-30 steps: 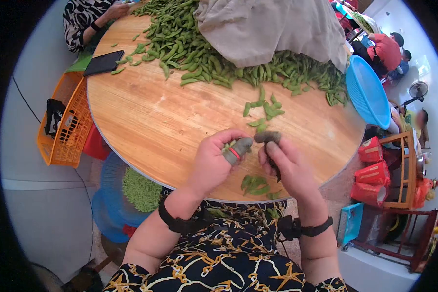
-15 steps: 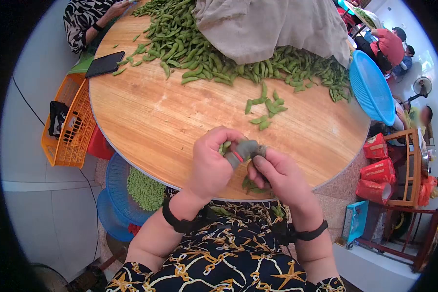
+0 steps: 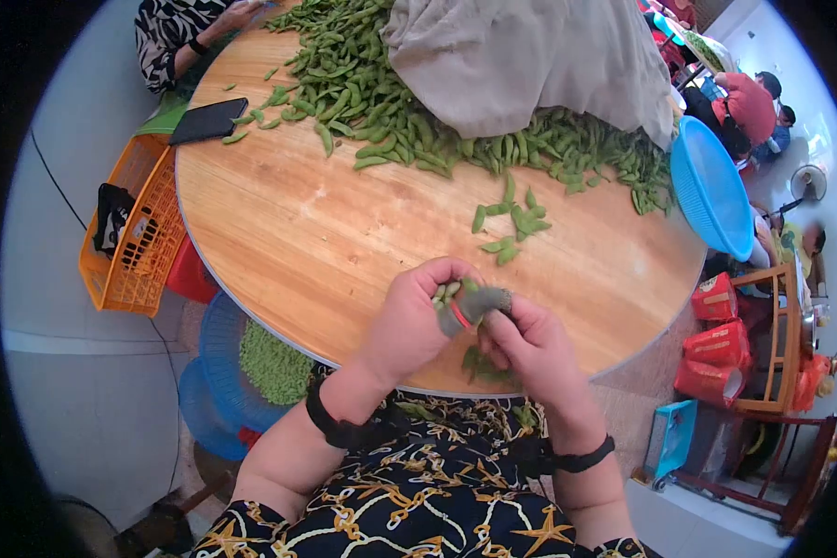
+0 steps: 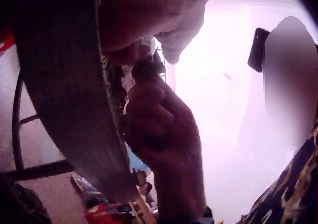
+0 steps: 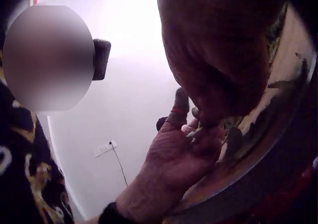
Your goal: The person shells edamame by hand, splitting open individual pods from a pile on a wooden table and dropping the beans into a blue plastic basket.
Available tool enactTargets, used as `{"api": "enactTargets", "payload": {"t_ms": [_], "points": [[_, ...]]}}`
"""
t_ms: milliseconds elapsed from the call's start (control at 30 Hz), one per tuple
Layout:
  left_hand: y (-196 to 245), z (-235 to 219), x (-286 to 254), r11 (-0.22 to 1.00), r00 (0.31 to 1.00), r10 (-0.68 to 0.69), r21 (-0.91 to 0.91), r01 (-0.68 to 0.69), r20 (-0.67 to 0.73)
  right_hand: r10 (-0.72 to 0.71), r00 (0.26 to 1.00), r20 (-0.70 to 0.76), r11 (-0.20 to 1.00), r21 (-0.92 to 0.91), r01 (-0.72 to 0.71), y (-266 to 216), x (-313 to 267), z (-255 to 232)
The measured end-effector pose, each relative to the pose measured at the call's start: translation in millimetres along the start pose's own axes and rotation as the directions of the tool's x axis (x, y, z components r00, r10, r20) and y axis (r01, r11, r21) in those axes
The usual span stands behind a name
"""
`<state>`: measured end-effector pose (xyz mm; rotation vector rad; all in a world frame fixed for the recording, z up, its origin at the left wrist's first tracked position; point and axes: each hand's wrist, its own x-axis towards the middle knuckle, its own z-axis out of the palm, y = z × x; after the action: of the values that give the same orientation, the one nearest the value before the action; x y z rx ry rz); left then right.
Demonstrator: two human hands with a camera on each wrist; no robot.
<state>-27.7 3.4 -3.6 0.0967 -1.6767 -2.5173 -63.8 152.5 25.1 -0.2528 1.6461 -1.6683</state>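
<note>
My left hand (image 3: 405, 316) curls around several shelled green beans (image 3: 445, 293), which show in its palm. A grey-green finger cover (image 3: 463, 314) with a red band wraps its thumb. Close against that thumb, my right hand (image 3: 535, 346) pinches at a blurred edamame pod (image 3: 472, 284), which both hands' fingertips partly hide. The right hand wears a dark finger cover (image 3: 495, 298) too. Under the hands, more green pods (image 3: 484, 367) lie near the table's front edge. The right wrist view shows the left palm turned up and its red-banded thumb raised.
A heap of edamame pods (image 3: 363, 102), partly under a grey cloth (image 3: 530, 70), covers the far side of the round wooden table (image 3: 279, 232). A few loose pods (image 3: 521, 221) lie nearer. Around it are a phone (image 3: 209, 121), blue basket (image 3: 711, 186), orange crate (image 3: 130, 232) and shelled beans (image 3: 274, 363).
The hands were apart one second ago; the right hand has moved left and now meets the left thumb. More green shows at the left fingertips than half a second ago.
</note>
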Motion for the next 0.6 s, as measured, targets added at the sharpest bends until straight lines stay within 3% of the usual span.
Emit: {"api": "enactTargets", "payload": {"t_ms": [33,67,100,167,300,367,433,500,567,600], "points": [[0,0,0,1.0,1.0,0.007,-0.002,-0.007,-0.004,-0.149,0.985,-0.088,0.963,-0.239,0.125,6,2,-1],[1,0,0,0.992,0.999,0.002,0.123,0.002,-0.035,-0.311,0.94,-0.137,0.856,-0.47,0.215,9,4,0],[2,0,0,0.969,0.998,0.001,0.247,0.016,-0.066,-0.314,0.94,-0.132,0.853,-0.473,0.219,5,5,2],[7,4,1,0.974,0.994,0.006,0.226,0.02,-0.111,-0.355,0.907,-0.227,0.792,-0.589,0.162,-4,7,6],[4,1,2,0.995,0.993,-0.003,0.095,0.014,-0.116,-0.282,0.923,-0.26,0.898,-0.411,0.158,0,15,0],[2,-2,3,0.994,0.997,-0.002,0.106,0.01,-0.078,-0.09,0.977,-0.194,0.937,-0.35,0.016,-5,15,-4],[5,-1,2,0.994,0.999,-0.003,0.112,0.007,-0.041,-0.127,0.963,-0.238,0.939,-0.341,0.04,-13,17,-12],[11,5,-1,0.816,0.994,0.099,0.567,-0.11,0.05,-0.16,0.945,-0.285,0.942,-0.329,0.06,-18,20,-13],[5,5,-3,0.805,0.993,0.098,0.582,-0.119,0.068,-0.249,0.951,-0.182,0.861,-0.492,0.131,-21,21,-10],[-1,4,-4,0.791,0.991,0.099,0.598,-0.131,0.086,-0.202,0.969,-0.143,0.851,-0.515,0.102,-21,20,-12]]}}
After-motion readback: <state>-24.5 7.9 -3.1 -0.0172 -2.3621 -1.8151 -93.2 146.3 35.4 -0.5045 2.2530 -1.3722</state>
